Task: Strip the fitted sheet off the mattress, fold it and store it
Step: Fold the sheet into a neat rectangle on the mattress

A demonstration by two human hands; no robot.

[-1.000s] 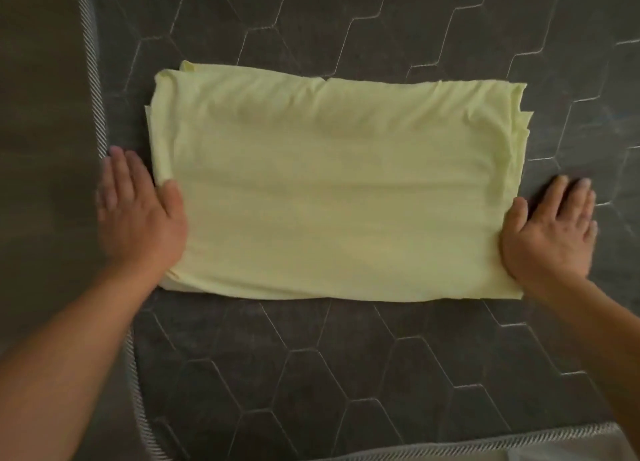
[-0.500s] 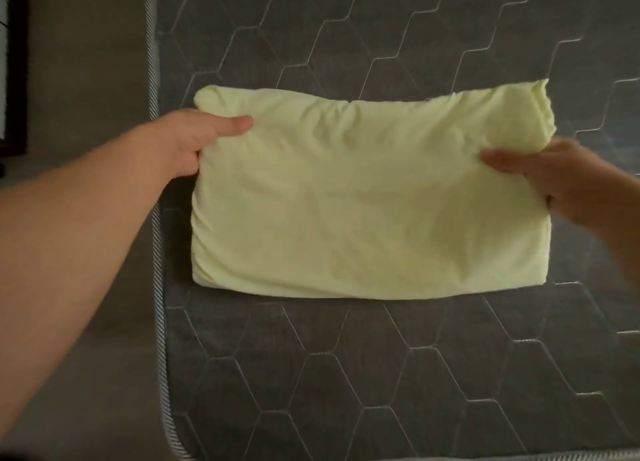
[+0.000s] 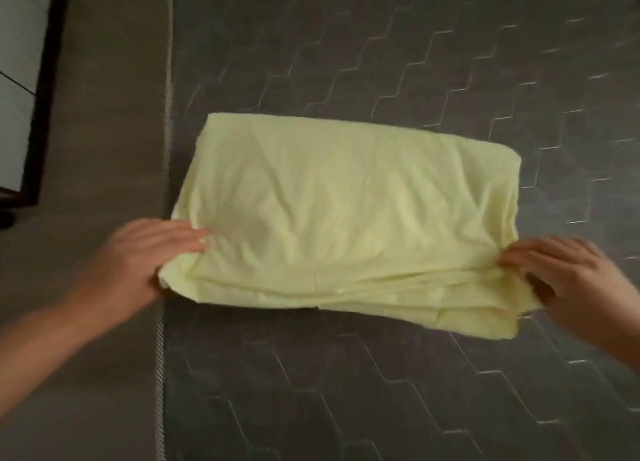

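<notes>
Sheet [image 3: 346, 218], one; left hand [image 3: 145, 253], right hand [image 3: 568, 273]

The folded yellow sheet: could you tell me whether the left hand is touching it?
Touching. The head view shows the left hand gripping the near-left corner of the folded yellow sheet, fabric bunched under its fingers.

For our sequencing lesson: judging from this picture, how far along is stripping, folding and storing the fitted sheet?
Done: the mattress is bare, and the fitted sheet is folded into a layered rectangle on it. In hand: the left hand and right hand grip its near corners, perhaps for another fold or a lift. Left: storing it; it lies on the mattress.
</notes>
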